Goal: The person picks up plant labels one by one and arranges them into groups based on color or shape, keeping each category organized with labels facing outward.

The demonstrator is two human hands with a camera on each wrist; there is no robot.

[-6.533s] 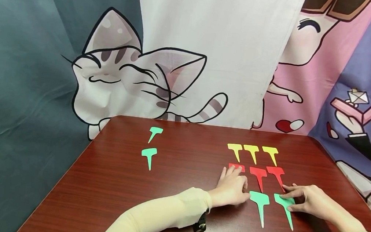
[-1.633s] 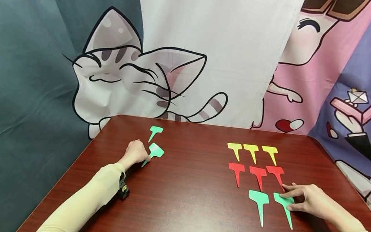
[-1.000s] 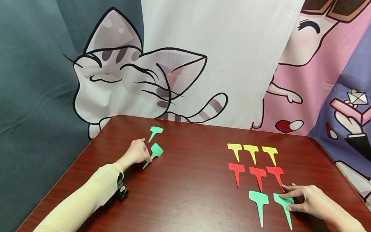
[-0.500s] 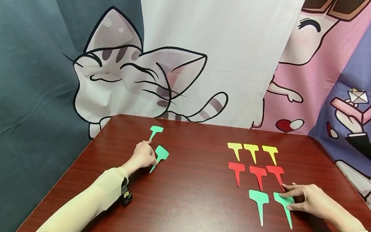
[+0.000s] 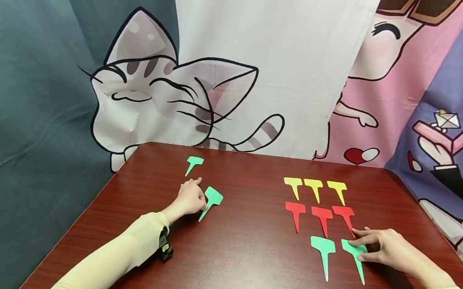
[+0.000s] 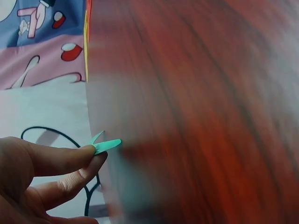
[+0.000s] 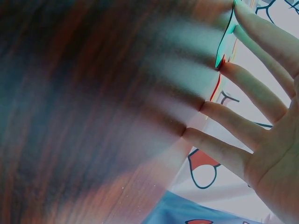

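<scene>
My left hand [image 5: 190,198] pinches a green T-shaped plant label [image 5: 213,195] by its stem, left of the table's middle. In the left wrist view thumb and finger meet on this label [image 6: 107,146], which appears raised off the wood. Behind that hand lies another green plant label [image 5: 195,160]. At the right, my right hand [image 5: 389,250] rests with fingertips on the table, thumb and a finger touching a green plant label [image 5: 353,249]. The right wrist view has its fingers spread and nearly straight. Just left of it lies one more green plant label [image 5: 322,246].
Three yellow plant labels [image 5: 313,184] form a row at the far right of the brown table [image 5: 238,255]. Three red plant labels [image 5: 322,213] lie in a row nearer, one beside my right fingertips. A printed cloth [image 5: 296,67] hangs behind the table's back edge.
My left hand has left the leftmost red label, gone to the left side and taken hold of the nearer green label, now shifting it rightward. My right hand has stayed put.
</scene>
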